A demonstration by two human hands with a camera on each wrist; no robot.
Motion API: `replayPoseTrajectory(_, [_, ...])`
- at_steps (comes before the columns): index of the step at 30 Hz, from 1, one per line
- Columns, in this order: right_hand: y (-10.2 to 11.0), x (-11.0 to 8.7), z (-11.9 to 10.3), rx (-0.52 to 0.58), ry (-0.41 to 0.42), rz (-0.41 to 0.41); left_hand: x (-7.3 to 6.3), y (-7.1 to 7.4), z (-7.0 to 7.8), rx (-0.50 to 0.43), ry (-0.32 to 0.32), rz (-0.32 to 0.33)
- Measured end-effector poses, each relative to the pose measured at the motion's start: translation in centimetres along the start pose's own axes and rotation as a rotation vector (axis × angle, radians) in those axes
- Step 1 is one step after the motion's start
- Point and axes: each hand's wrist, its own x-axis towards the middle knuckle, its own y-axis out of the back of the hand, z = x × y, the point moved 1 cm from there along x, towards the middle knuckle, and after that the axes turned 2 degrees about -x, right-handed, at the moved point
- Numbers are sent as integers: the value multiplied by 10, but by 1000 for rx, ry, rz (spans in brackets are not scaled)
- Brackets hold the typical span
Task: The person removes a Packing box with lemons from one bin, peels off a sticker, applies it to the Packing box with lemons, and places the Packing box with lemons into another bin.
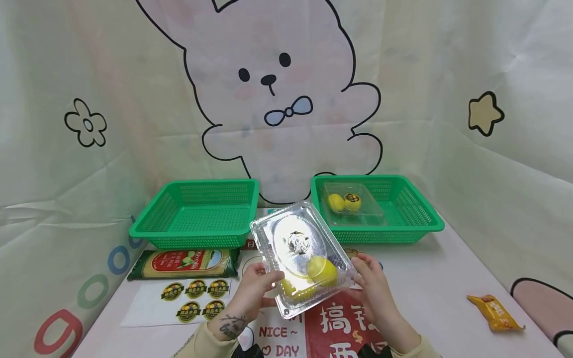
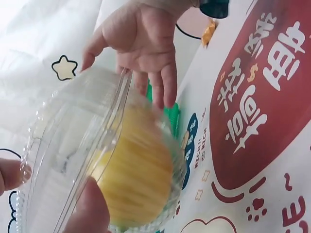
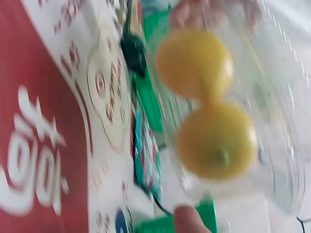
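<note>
A clear plastic clamshell box [image 1: 293, 233] with two yellow lemons [image 1: 323, 271] inside is held up tilted over the table. My left hand [image 1: 252, 293] grips its lower left edge, thumb on the upper face. In the left wrist view that thumb [image 2: 90, 208] presses the box near its seam. My right hand [image 1: 373, 288] is at the box's right edge, and in the left wrist view its fingers hang straight and spread beside the box. Through the plastic in the right wrist view, a lemon [image 3: 218, 141] shows its green stem end.
Behind stand a left green basket [image 1: 192, 241] and a right green basket [image 1: 385, 234], the latter with another lemon box [image 1: 360, 206]. A pasta bag [image 1: 185, 263] and a sheet of several round stickers [image 1: 147, 303] lie left. An orange snack packet [image 1: 494, 312] lies far right.
</note>
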Motion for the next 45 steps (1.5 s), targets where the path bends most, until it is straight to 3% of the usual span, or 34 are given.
replayPoseTrajectory(4, [21, 8, -7, -76, -46, -106, 2, 0, 0, 47, 17, -39])
replayPoseTrajectory(10, [38, 12, -9, 2, -100, -342, 6, -7, 1, 84, 24, -75])
replayPoseTrajectory(14, [42, 11, -13, 12, -93, -410, 7, -16, 5, 60, 17, -93])
replayPoseTrajectory(18, [45, 8, -19, 11, -80, -385, 8, -26, 11, 44, 2, -103])
replayPoseTrajectory(25, [54, 8, -28, -66, 8, -204, 18, -44, 23, 66, -21, -163])
replayPoseTrajectory(29, [62, 11, -34, -80, 12, -126, 28, -55, 31, 121, -38, -214])
replayPoseTrajectory(32, [72, 15, -40, -81, 10, -86, 39, -62, 36, 220, -96, -233])
replayPoseTrajectory(35, [84, 20, -47, -57, 9, -59, 53, -69, 41, 361, -208, -226])
replayPoseTrajectory(41, [109, 33, -60, -14, 5, -39, 85, -82, 41, 789, -477, -191])
replayPoseTrajectory(45, [121, 42, -67, 1, 1, -21, 105, -92, 34, 1071, -656, -233])
